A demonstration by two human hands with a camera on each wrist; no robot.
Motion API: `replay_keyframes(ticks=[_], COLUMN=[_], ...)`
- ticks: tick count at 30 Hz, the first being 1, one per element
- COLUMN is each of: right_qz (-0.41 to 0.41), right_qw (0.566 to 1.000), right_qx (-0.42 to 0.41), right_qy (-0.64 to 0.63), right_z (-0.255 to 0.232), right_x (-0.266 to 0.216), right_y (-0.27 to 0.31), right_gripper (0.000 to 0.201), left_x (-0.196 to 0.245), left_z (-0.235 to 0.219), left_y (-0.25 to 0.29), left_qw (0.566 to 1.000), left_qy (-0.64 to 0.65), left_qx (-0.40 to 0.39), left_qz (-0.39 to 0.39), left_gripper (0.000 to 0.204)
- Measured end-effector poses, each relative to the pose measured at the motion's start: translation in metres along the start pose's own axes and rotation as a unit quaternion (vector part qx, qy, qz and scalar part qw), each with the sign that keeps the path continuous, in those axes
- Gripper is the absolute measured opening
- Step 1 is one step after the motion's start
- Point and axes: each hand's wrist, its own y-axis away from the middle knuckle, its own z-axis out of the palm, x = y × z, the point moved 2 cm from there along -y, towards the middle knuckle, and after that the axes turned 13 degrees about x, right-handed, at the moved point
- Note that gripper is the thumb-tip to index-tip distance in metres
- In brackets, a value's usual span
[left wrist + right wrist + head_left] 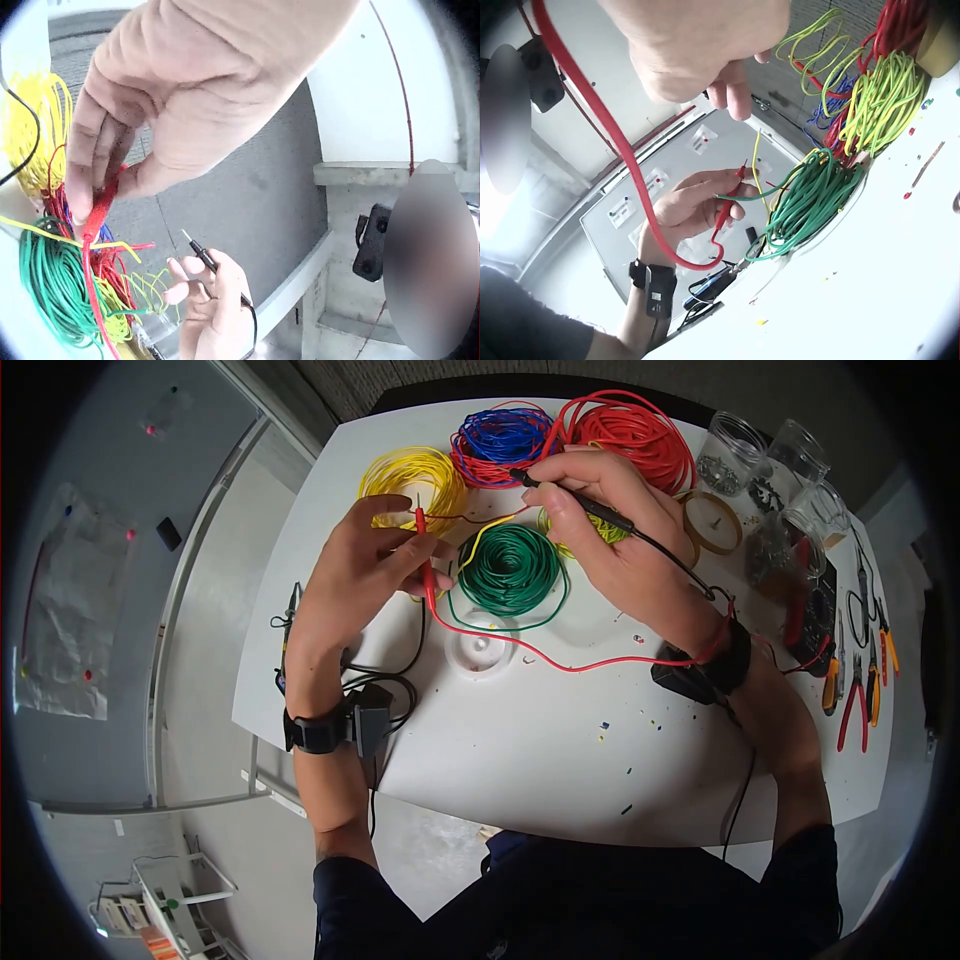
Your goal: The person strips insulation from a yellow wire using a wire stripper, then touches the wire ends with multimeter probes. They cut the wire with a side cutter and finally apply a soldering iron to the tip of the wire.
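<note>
My left hand (350,580) pinches a red multimeter probe (429,577) between thumb and fingers, its metal tip pointing away from me beside the yellow wire coil (385,472). From its lower end a red lead (560,666) runs across the table toward the right. In my right hand (640,555) I grip a black probe (597,507) like a pen, tip toward the left. The two probe tips are apart. Between the hands lies a green wire coil (510,572), with a loose yellow wire end (112,244) near the red probe in the left wrist view.
Blue (505,436) and red (645,450) wire coils lie at the back. To the right are clear jars (800,455), a tape ring (735,532), a multimeter (820,605) and several pliers (858,700). A white round holder (480,650) and wire scraps lie nearer me.
</note>
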Motion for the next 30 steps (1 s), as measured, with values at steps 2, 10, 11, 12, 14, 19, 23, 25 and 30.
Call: replay_keyframes(ticks=[2,10,11,12,14,19,23,25,30], right_qz=[0.01,-0.012,-0.017,-0.016,-0.025,-0.067,-0.103,-0.11,-0.075], right_qw=[1.0,1.0,1.0,1.0,1.0,0.997,0.993,0.992,0.996], right_qx=[-0.003,0.006,0.01,0.01,0.004,-0.008,-0.014,-0.014,-0.013], right_qy=[-0.003,0.003,0.004,0.004,0.015,0.035,0.049,0.054,0.036], right_z=[0.001,0.001,0.001,0.001,0.001,-0.001,-0.001,-0.002,0.0], right_x=[0.0,0.003,0.002,0.002,0.0,-0.001,-0.003,-0.003,-0.002], right_y=[0.0,0.001,0.002,0.001,0.0,-0.003,-0.004,-0.004,0.0], right_gripper=[0.012,0.013,0.013,0.013,0.014,0.012,0.011,0.011,0.012], left_x=[-0.005,-0.008,-0.008,-0.01,-0.027,-0.038,-0.037,-0.036,-0.034], left_z=[-0.002,-0.008,-0.008,-0.008,-0.009,-0.003,0.0,0.001,0.009], left_y=[-0.002,-0.005,-0.006,-0.006,-0.015,-0.025,-0.024,-0.023,-0.024], left_qw=[1.0,1.0,1.0,0.999,0.999,0.995,0.998,0.998,0.998], left_qy=[0.001,0.006,0.003,-0.001,0.006,0.013,0.037,0.053,0.066], left_qx=[-0.006,0.007,0.015,0.024,0.005,-0.076,-0.033,-0.023,0.013], left_qz=[-0.007,-0.015,-0.02,-0.025,-0.037,-0.058,-0.045,-0.039,0.004], left_gripper=[0.047,0.053,0.054,0.056,0.055,0.049,0.04,0.041,0.048])
